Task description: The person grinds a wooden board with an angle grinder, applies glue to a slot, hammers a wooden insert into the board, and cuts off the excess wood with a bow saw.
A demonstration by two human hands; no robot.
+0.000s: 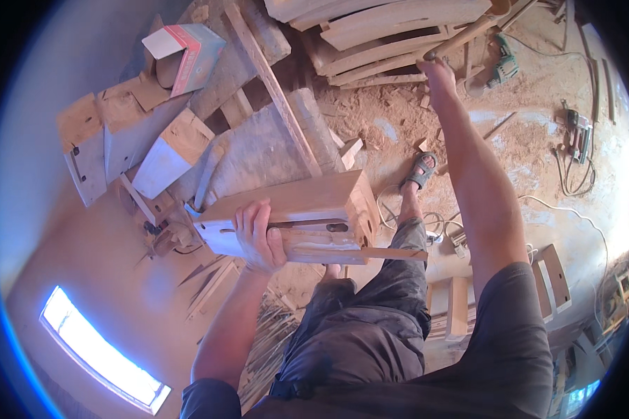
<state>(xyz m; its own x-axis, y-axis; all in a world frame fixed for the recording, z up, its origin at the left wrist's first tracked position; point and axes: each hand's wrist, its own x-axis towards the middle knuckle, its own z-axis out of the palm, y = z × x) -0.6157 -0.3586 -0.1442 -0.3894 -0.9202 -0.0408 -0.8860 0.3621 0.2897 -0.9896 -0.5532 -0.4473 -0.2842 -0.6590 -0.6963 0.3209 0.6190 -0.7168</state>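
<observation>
A long, boxy wooden piece [279, 202] with slots and a dark hole in its side lies tilted across the middle. My left hand [260, 237] grips its near side, thumb toward the right and fingers over the upper edge. From its right end a thin wooden strip [397, 254] sticks out. My right arm reaches far out to the upper right. There my right hand [437, 71] is closed by a dark rounded end, beside a long wooden bar [468, 36]; what exactly it grips is too small to tell. Stacked curved wooden pieces [391, 31] lie beside it.
A dusty workbench [258, 143] at left carries wooden blocks [175, 150] and an open carton [197, 59]. On the sawdust-covered floor lie a green power tool [504, 61], another power tool [578, 136] and cords [562, 204]. Wooden frames [552, 279] stand at right.
</observation>
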